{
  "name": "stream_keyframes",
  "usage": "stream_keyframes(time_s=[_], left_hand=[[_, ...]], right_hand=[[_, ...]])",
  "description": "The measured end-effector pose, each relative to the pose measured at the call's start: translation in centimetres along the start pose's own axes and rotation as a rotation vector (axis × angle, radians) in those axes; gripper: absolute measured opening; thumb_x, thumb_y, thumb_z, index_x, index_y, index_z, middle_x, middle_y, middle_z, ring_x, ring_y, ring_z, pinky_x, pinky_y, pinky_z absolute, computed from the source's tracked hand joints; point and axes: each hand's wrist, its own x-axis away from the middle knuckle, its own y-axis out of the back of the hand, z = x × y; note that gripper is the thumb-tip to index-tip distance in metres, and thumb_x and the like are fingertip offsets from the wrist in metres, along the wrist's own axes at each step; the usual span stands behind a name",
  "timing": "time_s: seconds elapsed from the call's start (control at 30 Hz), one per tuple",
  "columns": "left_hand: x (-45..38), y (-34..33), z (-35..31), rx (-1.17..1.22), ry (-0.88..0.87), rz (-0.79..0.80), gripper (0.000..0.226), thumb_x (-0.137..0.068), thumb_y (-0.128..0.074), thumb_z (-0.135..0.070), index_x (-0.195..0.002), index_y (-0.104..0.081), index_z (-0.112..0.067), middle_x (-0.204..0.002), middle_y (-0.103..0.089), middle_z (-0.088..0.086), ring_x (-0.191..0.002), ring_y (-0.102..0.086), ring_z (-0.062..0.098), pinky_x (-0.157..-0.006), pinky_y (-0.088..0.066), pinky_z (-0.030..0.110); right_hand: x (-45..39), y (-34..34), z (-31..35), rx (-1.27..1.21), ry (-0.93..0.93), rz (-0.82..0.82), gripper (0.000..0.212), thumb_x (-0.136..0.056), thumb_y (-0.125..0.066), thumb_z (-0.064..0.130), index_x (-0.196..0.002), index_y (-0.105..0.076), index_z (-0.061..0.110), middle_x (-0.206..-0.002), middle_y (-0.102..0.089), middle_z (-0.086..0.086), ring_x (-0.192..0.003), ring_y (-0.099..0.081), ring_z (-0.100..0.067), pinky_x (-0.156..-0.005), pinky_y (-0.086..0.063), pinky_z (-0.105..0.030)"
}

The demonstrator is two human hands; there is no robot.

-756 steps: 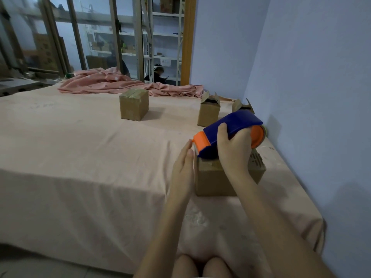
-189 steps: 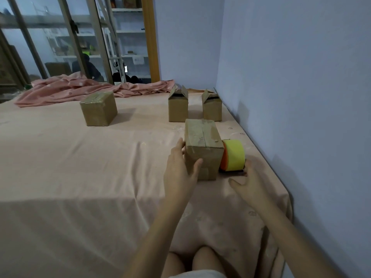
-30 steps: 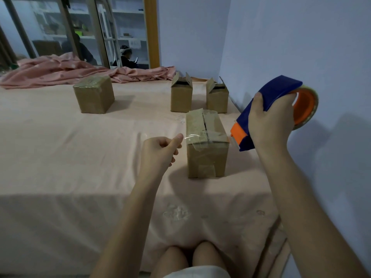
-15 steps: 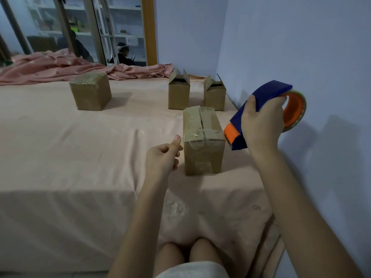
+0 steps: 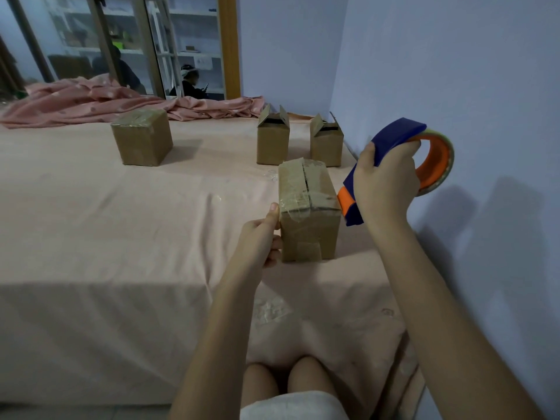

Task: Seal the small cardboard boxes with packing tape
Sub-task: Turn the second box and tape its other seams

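Near box [image 5: 307,209] stands on the pink-covered table [image 5: 121,237], close to the right-hand wall, clear tape across its top and down the front face. Left hand [image 5: 262,237] sits against the box's left side, fingers curled, thumb up along the top-left edge; whether it pinches the tape end or just presses cardboard, cannot tell. Right hand [image 5: 385,183] is clenched around the blue-and-orange tape dispenser [image 5: 394,140], held in the air just right of the box, not touching it. Two open-flapped boxes [image 5: 272,140] [image 5: 326,144] stand side by side behind the near one. A taped box [image 5: 142,136] sits well apart at far left. Crumpled pink cloth [image 5: 91,104] lies along the table's far edge.
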Motion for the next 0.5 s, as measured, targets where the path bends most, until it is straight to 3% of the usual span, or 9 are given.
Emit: stream_keyframes(time_s=[0.07, 0.1, 0.13, 0.17, 0.2, 0.27, 0.33, 0.43, 0.5], left_hand=[[0.1, -0.5, 0.2, -0.14, 0.019, 0.0, 0.061, -0.093, -0.033, -0.062, -0.062, -0.049, -0.011, -0.036, -0.044, 0.0, -0.036, -0.042, 0.016, -0.038, -0.035, 0.021], [0.2, -0.7, 0.4, -0.215, 0.037, -0.012, 0.071, -0.094, -0.027, -0.063, -0.062, -0.054, -0.005, -0.048, -0.057, 0.016, -0.047, -0.052, 0.029, -0.046, -0.047, 0.033], [0.4, -0.9, 0.7, -0.285, 0.044, -0.037, 0.078, -0.095, -0.023, -0.062, -0.067, -0.059, 0.002, -0.074, -0.063, 0.031, -0.063, -0.057, 0.04, -0.067, -0.052, 0.047], [0.7, -0.9, 0.9, -0.354, 0.033, -0.065, 0.078, -0.096, -0.021, -0.058, -0.072, -0.061, 0.004, -0.094, -0.06, 0.037, -0.075, -0.057, 0.044, -0.081, -0.049, 0.052], [0.9, -0.9, 1.0, -0.441, 0.001, -0.099, 0.072, -0.099, -0.021, -0.053, -0.079, -0.061, 0.004, -0.1, -0.06, 0.036, -0.084, -0.058, 0.043, -0.086, -0.047, 0.05], [1.0, -0.8, 0.4, -0.592, -0.141, -0.252, 0.042, -0.101, -0.029, -0.037, -0.086, -0.051, -0.005, -0.086, -0.063, 0.014, -0.088, -0.058, 0.035, -0.072, -0.046, 0.04], [1.6, -1.2, -0.5, -0.499, -0.307, -0.449, 0.02, -0.1, -0.033, -0.026, -0.094, -0.046, -0.012, -0.079, -0.054, -0.004, -0.086, -0.057, 0.025, -0.059, -0.038, 0.03], [2.8, -3.1, -1.0, -0.154, -0.404, -0.324, 0.037, -0.102, -0.028, -0.035, -0.124, -0.046, -0.011, -0.115, -0.057, -0.001, -0.098, -0.051, -0.001, -0.067, -0.039, 0.002], [3.4, -4.4, -0.4, -0.123, -0.402, -0.221, 0.047, -0.102, -0.027, -0.036, -0.145, -0.029, -0.016, -0.147, -0.038, -0.001, -0.123, -0.038, -0.006, -0.089, -0.028, 0.001]], right_hand=[[-0.1, -0.1, 0.0, 0.019, -0.007, 0.001, 0.039, -0.096, -0.046, 0.03, -0.123, -0.04, 0.002, -0.103, -0.062, -0.012, -0.077, -0.054, -0.014, -0.062, -0.039, -0.021], [-0.1, -0.1, 0.0, 0.023, -0.013, 0.004, 0.039, -0.096, -0.046, 0.03, -0.123, -0.04, 0.002, -0.103, -0.062, -0.012, -0.076, -0.053, -0.013, -0.061, -0.038, -0.02], [-0.1, -0.1, 0.0, 0.021, -0.018, 0.007, 0.039, -0.096, -0.046, 0.03, -0.122, -0.04, 0.002, -0.102, -0.062, -0.011, -0.075, -0.051, -0.012, -0.06, -0.037, -0.019], [-0.1, -0.1, 0.1, 0.017, -0.016, 0.011, 0.038, -0.096, -0.046, 0.03, -0.122, -0.04, 0.002, -0.101, -0.062, -0.011, -0.073, -0.05, -0.012, -0.06, -0.036, -0.019], [0.0, -0.1, 0.2, 0.015, -0.011, 0.011, 0.037, -0.096, -0.046, 0.029, -0.121, -0.04, 0.002, -0.1, -0.062, -0.01, -0.072, -0.049, -0.011, -0.059, -0.036, -0.019], [-0.1, -0.2, 0.5, 0.026, 0.009, 0.001, 0.036, -0.096, -0.046, 0.029, -0.12, -0.041, 0.003, -0.097, -0.062, -0.009, -0.071, -0.048, -0.011, -0.055, -0.031, -0.015], [0.0, -0.3, 0.8, 0.046, 0.022, -0.001, 0.036, -0.096, -0.045, 0.029, -0.12, -0.042, 0.002, -0.096, -0.062, -0.009, -0.071, -0.049, -0.012, -0.055, -0.032, -0.016], [0.3, -0.5, 1.0, 0.062, 0.023, 0.006, 0.036, -0.097, -0.044, 0.031, -0.121, -0.041, 0.003, -0.097, -0.062, -0.008, -0.075, -0.056, -0.015, -0.061, -0.038, -0.021], [0.4, -0.6, 0.9, 0.068, 0.024, 0.005, 0.037, -0.097, -0.043, 0.032, -0.121, -0.042, 0.003, -0.097, -0.062, -0.009, -0.078, -0.06, -0.017, -0.061, -0.038, -0.021]])
